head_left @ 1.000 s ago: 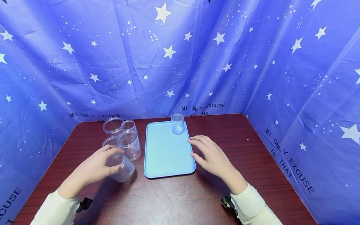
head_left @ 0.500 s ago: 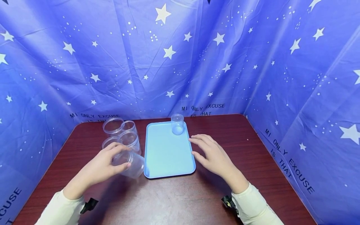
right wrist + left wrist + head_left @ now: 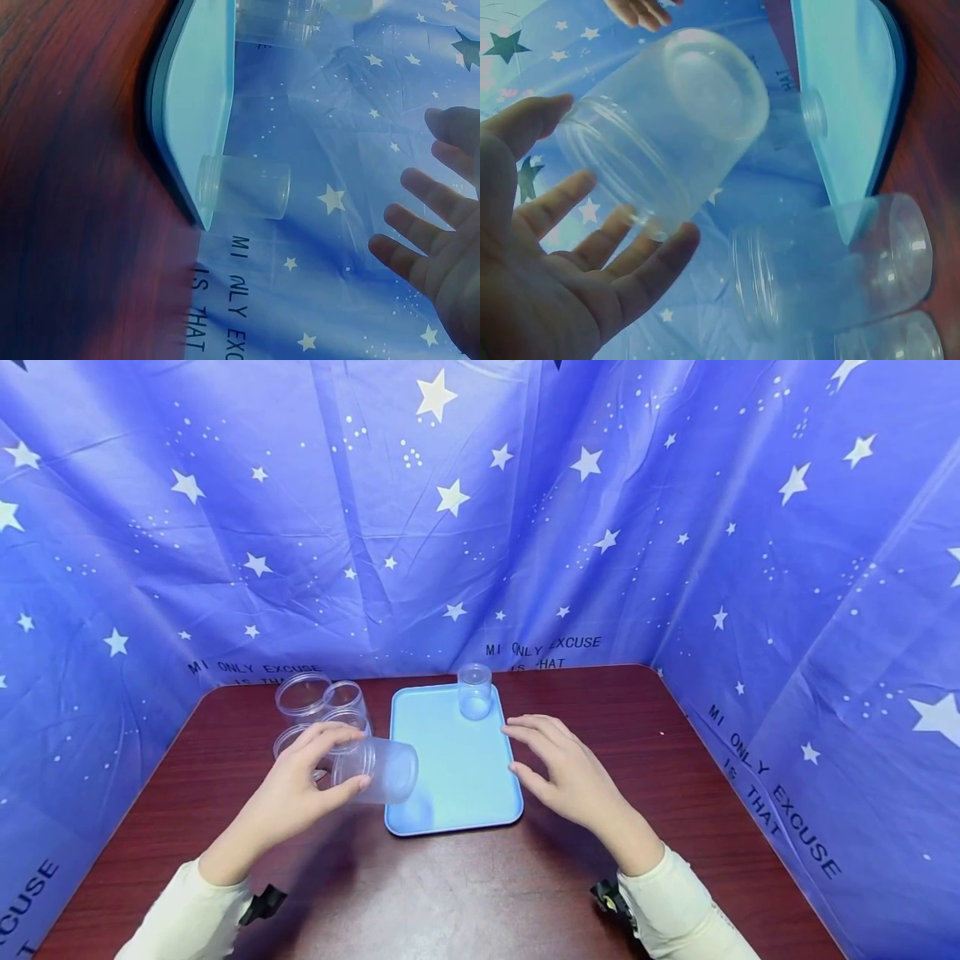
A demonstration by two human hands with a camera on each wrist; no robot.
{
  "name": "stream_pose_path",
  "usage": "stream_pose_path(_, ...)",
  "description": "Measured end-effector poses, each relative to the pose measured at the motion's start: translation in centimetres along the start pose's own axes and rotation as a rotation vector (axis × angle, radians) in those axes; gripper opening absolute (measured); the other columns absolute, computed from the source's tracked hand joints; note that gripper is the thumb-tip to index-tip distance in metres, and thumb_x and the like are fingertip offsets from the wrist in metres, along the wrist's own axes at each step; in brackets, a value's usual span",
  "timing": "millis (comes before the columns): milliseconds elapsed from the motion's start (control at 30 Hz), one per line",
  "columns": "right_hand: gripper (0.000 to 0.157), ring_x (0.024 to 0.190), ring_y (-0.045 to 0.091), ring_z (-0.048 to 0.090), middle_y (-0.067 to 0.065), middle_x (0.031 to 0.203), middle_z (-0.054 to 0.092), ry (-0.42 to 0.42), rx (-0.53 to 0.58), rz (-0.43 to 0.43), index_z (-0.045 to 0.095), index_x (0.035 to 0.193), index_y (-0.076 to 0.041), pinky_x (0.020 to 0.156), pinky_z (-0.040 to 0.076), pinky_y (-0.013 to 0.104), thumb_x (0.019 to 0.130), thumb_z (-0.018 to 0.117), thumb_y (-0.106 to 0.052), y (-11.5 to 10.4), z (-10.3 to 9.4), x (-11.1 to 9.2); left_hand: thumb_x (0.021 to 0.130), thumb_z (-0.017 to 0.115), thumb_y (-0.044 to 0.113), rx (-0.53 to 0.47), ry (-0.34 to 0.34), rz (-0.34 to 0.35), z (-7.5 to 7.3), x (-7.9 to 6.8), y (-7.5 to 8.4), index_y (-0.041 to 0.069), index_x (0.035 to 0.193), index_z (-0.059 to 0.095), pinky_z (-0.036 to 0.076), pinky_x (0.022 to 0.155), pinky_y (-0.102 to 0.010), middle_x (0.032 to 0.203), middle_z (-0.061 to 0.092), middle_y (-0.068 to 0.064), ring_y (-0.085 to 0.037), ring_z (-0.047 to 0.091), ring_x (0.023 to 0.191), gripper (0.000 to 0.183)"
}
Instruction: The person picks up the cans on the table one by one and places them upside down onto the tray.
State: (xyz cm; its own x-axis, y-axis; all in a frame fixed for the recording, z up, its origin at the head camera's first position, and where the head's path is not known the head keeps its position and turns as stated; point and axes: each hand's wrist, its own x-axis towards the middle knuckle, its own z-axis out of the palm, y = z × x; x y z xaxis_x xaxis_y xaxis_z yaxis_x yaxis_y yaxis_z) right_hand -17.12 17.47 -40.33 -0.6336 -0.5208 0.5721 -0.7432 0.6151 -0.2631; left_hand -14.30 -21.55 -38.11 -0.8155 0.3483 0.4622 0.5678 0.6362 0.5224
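My left hand (image 3: 300, 785) grips a clear plastic jar (image 3: 393, 770) by its ridged rim end, thumb on one side and fingers on the other. The jar is tilted, its base pointing right over the near left part of a light blue tray (image 3: 457, 793). In the left wrist view the jar (image 3: 712, 97) looks lidless and see-through. At the tray's right edge my right hand (image 3: 566, 768) hovers with fingers spread, holding nothing. A smaller clear jar (image 3: 475, 693) stands upside down in the tray's far right corner.
Several other clear jars, among them a wide one (image 3: 302, 693) and a narrow one (image 3: 345, 695), stand left of the tray, partly hidden behind my left hand. A blue star-printed curtain (image 3: 480, 527) closes off the back and sides of the dark red table (image 3: 465, 902).
My left hand has carried the jar right, from beside the other jars to over the tray, tipping it further onto its side. My right hand has barely moved.
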Motion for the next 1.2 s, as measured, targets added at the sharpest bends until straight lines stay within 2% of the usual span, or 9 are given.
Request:
stream_pose_path(200,0.051,0.135,0.023,0.051,0.002,0.142,0.059,-0.012,0.071,0.025,0.060,0.140,-0.014,0.114,0.041,0.040,0.092,0.076,-0.019,-0.3,-0.3,0.3,0.082,0.087,0.012,-0.149,0.061,0.003,1.0,0.5,0.6,0.014,0.132,0.065,0.060,0.081,-0.031,0.135,0.058,0.004,-0.018,0.061,0.112,0.054)
stream_pose_path(333,0.052,0.136,0.022,0.050,0.002,0.143,0.058,-0.014,0.111,0.036,0.060,0.141,-0.014,0.114,0.040,0.040,0.092,0.076,-0.019,-0.3,-0.5,0.4,0.081,0.087,0.006,-0.240,0.128,0.030,1.7,0.8,0.8,0.014,0.131,0.066,0.060,0.083,-0.027,0.135,0.059,0.000,-0.018,0.060,0.115,0.055)
stream_pose_path(467,0.052,0.136,0.022,0.050,0.002,0.144,0.057,-0.005,0.128,0.025,0.060,0.141,-0.015,0.114,0.040,0.039,0.092,0.077,-0.020,-0.4,-0.5,0.6,0.081,0.086,0.002,-0.317,0.161,0.037,2.2,1.0,1.1,0.010,0.131,0.065,0.059,0.084,-0.027,0.136,0.059,-0.004,-0.018,0.058,0.118,0.056)
stream_pose_path(600,0.053,0.136,0.022,0.050,0.002,0.144,0.057,0.005,0.137,0.006,0.060,0.141,-0.016,0.114,0.040,0.037,0.091,0.078,-0.021,-0.6,-0.5,0.9,0.080,0.084,-0.003,-0.402,0.158,0.030,2.6,1.2,1.3,0.005,0.133,0.064,0.059,0.086,-0.027,0.138,0.057,-0.005,-0.019,0.059,0.119,0.057)
stream_pose_path(700,0.054,0.137,0.022,0.050,0.002,0.145,0.057,0.013,0.148,-0.010,0.060,0.141,-0.016,0.115,0.040,0.037,0.091,0.078,-0.020,-0.7,-0.5,1.1,0.080,0.083,-0.005,-0.460,0.151,0.021,2.9,1.3,1.4,0.006,0.134,0.062,0.059,0.089,-0.028,0.140,0.055,-0.008,-0.017,0.058,0.121,0.059)
stream_pose_path(833,0.054,0.137,0.022,0.050,0.003,0.145,0.057,0.019,0.172,-0.029,0.059,0.142,-0.016,0.115,0.039,0.036,0.091,0.078,-0.020,-0.9,-0.4,1.4,0.080,0.082,-0.008,-0.504,0.146,0.016,3.2,1.3,1.4,0.006,0.135,0.062,0.059,0.090,-0.028,0.141,0.053,-0.011,-0.017,0.056,0.125,0.060)
stream_pose_path(967,0.054,0.137,0.023,0.049,0.004,0.145,0.056,0.016,0.196,-0.046,0.059,0.142,-0.015,0.115,0.039,0.036,0.091,0.078,-0.018,-1.1,-0.4,1.8,0.080,0.081,-0.010,-0.547,0.145,0.004,3.5,1.2,1.5,0.005,0.135,0.061,0.058,0.092,-0.029,0.142,0.052,-0.009,-0.017,0.055,0.125,0.061)
stream_pose_path(1200,0.054,0.139,0.023,0.048,0.003,0.146,0.056,0.026,0.257,-0.067,0.061,0.140,-0.009,0.118,0.037,0.035,0.090,0.079,-0.017,-1.5,-0.3,2.5,0.078,0.079,-0.016,-0.639,0.147,0.014,3.9,1.4,2.0,0.001,0.134,0.060,0.058,0.095,-0.033,0.142,0.051,-0.011,-0.021,0.055,0.127,0.062)
